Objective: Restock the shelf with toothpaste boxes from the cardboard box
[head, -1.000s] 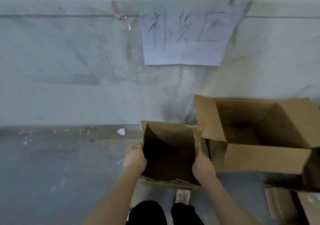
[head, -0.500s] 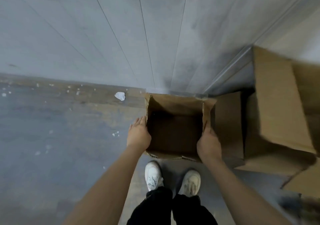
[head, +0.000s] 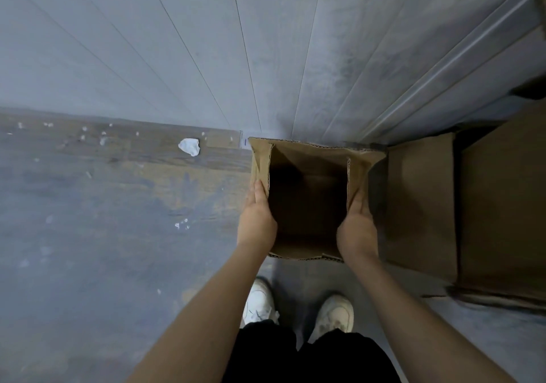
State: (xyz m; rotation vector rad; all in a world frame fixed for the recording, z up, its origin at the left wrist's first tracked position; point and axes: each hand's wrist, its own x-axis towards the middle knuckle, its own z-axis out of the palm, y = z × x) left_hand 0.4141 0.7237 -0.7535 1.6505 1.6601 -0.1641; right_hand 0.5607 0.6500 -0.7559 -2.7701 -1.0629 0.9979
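A small brown cardboard box [head: 307, 152] with its top flaps up sits between my hands, close to the foot of the grey wall. Its inside is dark and I see nothing in it. My left hand [head: 256, 218] presses flat against the box's left side, one finger straight along the left flap. My right hand [head: 357, 227] presses against the right side, thumb lying along the right flap; its other fingers are hidden behind the box. No toothpaste boxes and no shelf are in view.
A larger cardboard box [head: 499, 205] stands just right of the small one, with a flap [head: 419, 205] almost touching it. A crumpled white scrap [head: 189, 146] lies on the floor at the left. My white shoes [head: 260, 303] are right below the box.
The view has tipped down from the wall sign to the floor and my shoes. Both hands have kept hold of the small box, which now sits lower by the wall.
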